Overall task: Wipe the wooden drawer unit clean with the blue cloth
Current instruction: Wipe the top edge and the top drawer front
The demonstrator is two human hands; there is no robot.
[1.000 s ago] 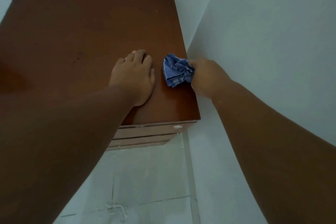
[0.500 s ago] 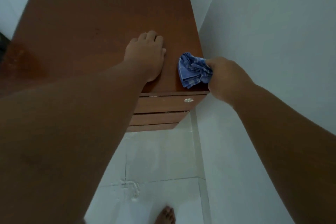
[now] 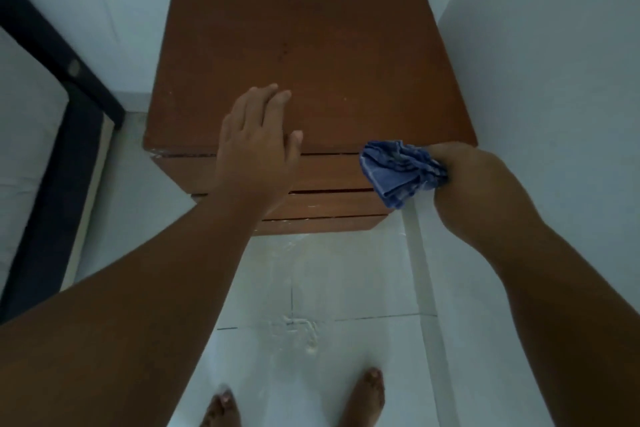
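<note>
The right hand (image 3: 467, 180) gripped the bunched blue cloth (image 3: 401, 172) at the front right corner of the wooden drawer unit (image 3: 311, 45), against its top drawer front, so the wiping seemed to be passing from top to fronts. The left hand (image 3: 256, 146), fingers spread and holding nothing, hovered over the unit's front edge. Next, I judged, came strokes across the fronts. Counted: one unit, one cloth, three drawer fronts, two hands.

A home bedroom: bed frame (image 3: 52, 80), wooden drawer unit (image 3: 311, 62), bare feet (image 3: 363, 399).
</note>
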